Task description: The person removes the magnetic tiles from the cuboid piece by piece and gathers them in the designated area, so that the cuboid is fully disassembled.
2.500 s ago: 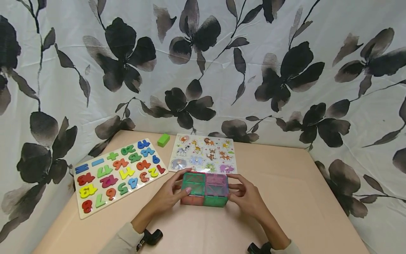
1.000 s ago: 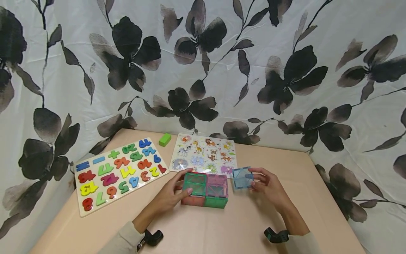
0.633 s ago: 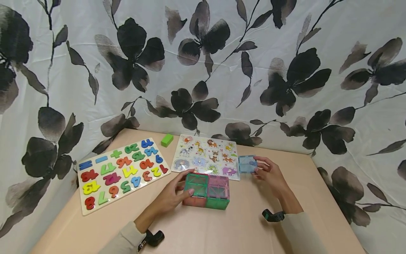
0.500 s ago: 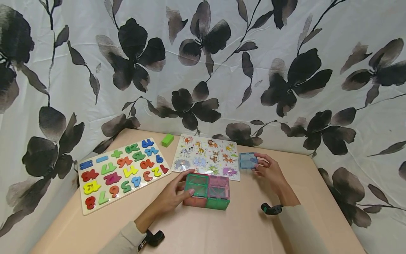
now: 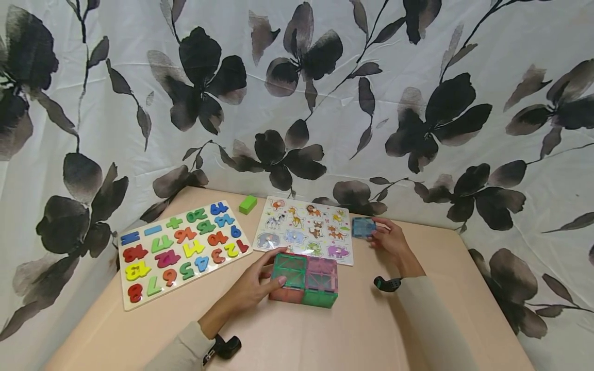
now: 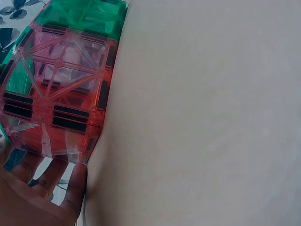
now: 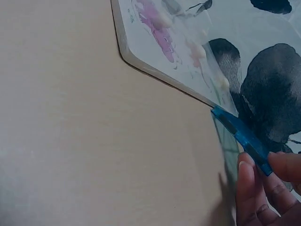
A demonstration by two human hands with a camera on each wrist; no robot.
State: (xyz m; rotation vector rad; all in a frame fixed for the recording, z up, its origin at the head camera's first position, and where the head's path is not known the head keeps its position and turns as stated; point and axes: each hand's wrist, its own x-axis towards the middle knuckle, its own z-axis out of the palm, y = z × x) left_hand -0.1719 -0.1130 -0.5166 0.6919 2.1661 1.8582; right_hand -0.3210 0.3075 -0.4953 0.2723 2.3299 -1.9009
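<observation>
My left hand [image 5: 252,281] holds the left side of a box-like block of clear magnetic tiles [image 5: 303,281], thumb on its front and fingers behind. Green and pink tiles form its top; red and green ones show along the front. In the left wrist view, fingers [image 6: 75,188] touch the end of the tile block [image 6: 61,80]. At the back of the table, my right hand [image 5: 394,242] pinches a blue magnetic tile [image 5: 363,227] by its right edge. The right wrist view shows this blue tile [image 7: 244,139] tilted between thumb and fingers, near a corner of the animal puzzle board.
Left of the block lies a number puzzle board [image 5: 185,252] with colourful pieces. An animal puzzle board [image 5: 303,226] lies behind the block, left of the blue tile. A green block [image 5: 248,204] sits near the back edge, where a floral cloth [image 5: 297,113] hangs.
The right hand has left the block's right side with a blue tile and carried it rightward, then back beside the animal board. The left hand stays on the block.
</observation>
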